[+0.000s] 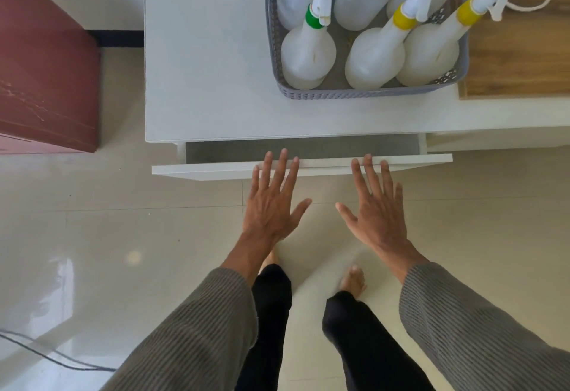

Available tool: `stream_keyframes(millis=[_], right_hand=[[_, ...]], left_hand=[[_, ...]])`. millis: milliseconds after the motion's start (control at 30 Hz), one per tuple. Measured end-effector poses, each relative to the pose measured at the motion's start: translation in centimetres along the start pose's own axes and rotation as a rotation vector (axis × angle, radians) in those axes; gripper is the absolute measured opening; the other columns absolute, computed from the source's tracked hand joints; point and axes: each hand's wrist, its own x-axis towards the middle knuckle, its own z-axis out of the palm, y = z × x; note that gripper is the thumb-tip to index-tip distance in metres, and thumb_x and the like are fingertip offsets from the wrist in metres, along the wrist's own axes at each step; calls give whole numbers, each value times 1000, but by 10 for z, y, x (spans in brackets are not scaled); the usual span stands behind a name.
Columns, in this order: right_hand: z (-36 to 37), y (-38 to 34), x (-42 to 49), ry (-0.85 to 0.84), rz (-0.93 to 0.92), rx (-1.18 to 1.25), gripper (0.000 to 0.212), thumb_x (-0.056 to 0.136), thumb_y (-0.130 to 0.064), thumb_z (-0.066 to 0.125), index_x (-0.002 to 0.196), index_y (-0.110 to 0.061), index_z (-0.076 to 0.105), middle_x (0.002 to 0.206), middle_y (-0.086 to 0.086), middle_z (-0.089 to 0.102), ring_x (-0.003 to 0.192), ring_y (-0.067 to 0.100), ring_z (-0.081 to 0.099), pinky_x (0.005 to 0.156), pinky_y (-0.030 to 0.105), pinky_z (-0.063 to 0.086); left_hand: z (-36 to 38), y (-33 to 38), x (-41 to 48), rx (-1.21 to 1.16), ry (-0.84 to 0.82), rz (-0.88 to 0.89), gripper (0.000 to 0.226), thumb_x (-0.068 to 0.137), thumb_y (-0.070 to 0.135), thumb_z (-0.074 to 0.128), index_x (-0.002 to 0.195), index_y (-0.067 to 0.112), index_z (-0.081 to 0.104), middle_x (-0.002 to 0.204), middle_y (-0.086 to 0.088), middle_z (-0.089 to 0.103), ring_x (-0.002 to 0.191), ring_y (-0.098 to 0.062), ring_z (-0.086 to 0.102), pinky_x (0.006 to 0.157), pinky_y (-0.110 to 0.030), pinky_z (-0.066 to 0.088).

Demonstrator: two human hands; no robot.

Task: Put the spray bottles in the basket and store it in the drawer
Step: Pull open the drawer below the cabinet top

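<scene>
Your left hand and right hand are spread flat, grasping nothing, fingertips at the drawer front. Drawer slightly open. Basket of spray bottles sits on the bench at 1 o'clock.

Translucent white plastic spray bottles fill a grey perforated plastic basket on a smooth matt white cabinet top.

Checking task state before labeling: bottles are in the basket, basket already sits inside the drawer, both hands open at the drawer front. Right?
One thing is wrong. The head view shows the basket on the cabinet top, not inside the drawer, which is only slightly open. The rest holds: the bottles are in the basket, and the left hand and right hand are open at the drawer front.
</scene>
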Motion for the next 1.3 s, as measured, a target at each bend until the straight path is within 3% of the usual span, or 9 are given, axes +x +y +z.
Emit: stream_keyframes(millis=[233, 467, 733, 1033, 1300], right_hand=[[13, 8, -24, 11, -32, 62, 97, 91, -66, 47, 157, -31, -15, 166, 0, -21, 154, 30, -15, 122, 62, 13], [24, 21, -60, -19, -81, 73, 100, 91, -65, 50, 156, -33, -17, 166, -1, -21, 154, 30, -15, 122, 62, 11], [52, 30, -103, 2, -106, 39, 104, 87, -69, 52, 157, -32, -15, 167, -1, -17, 154, 30, -12, 119, 64, 3], [76, 37, -152, -2, -124, 11, 103, 89, -68, 51, 157, -31, -17, 167, 1, -19, 153, 32, -17, 121, 62, -3], [95, 42, -184, -1, -131, 14, 101, 90, -71, 45, 156, -29, -20, 168, 3, -14, 154, 33, -15, 122, 62, 4]], left_hand=[[3, 12, -22, 28, -69, -20, 101, 82, 85, 15, 155, 24, -17, 163, -6, -25, 149, -32, -25, 124, -49, -4], [14, 38, -54, -49, -103, -104, 106, 78, 86, 24, 155, 25, -16, 162, -5, -27, 148, -32, -27, 120, -49, 19], [31, 54, -97, -33, -139, -102, 104, 83, 82, 31, 155, 22, -16, 162, -9, -26, 149, -35, -23, 121, -48, -4], [57, 67, -146, -36, -138, -101, 103, 85, 79, 32, 155, 23, -17, 162, -9, -26, 149, -35, -24, 120, -47, -8], [71, 79, -181, -60, -134, -99, 102, 86, 78, 33, 156, 22, -15, 163, -8, -24, 149, -34, -23, 118, -44, -11]])
